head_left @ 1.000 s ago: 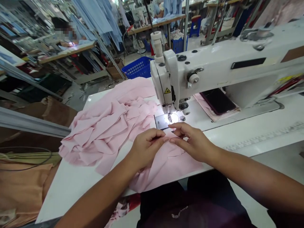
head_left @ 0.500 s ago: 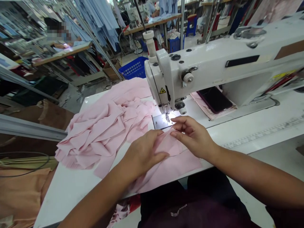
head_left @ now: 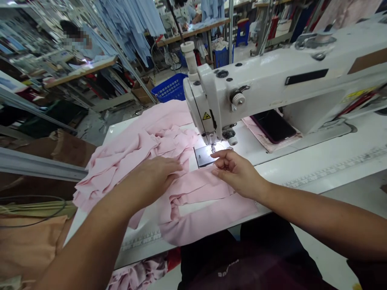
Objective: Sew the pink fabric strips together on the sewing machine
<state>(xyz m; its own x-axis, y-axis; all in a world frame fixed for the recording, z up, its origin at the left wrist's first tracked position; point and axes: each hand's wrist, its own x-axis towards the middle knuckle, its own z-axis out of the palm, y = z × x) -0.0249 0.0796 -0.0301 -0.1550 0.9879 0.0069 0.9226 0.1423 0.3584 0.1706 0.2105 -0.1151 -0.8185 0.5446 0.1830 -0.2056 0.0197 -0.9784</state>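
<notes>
My right hand (head_left: 234,171) pinches the edge of a pink fabric piece (head_left: 199,185) between thumb and fingers, just in front of the needle and presser foot (head_left: 213,148) of a white sewing machine (head_left: 256,80). That piece curves leftward and folds back on itself along the table's front edge. Over its left part is my left hand (head_left: 154,175), fingers stretched out to the right and thumb below them, beside a heap of pink fabric pieces (head_left: 121,149). Whether its fingertips touch cloth is hard to see. The metal needle plate (head_left: 202,156) is lit and uncovered.
A dark phone (head_left: 273,125) lies on pink cloth under the machine arm. Measuring tape markings (head_left: 332,169) run along the table's front. Behind the table stands a blue basket (head_left: 169,86). Hanging light-blue garments (head_left: 127,28) and a person at another table (head_left: 81,72) are farther back.
My left hand has moved left off the front piece toward the heap, and its fingers have straightened. The front piece now shows an open fold at its left. My right hand shifted slightly left.
</notes>
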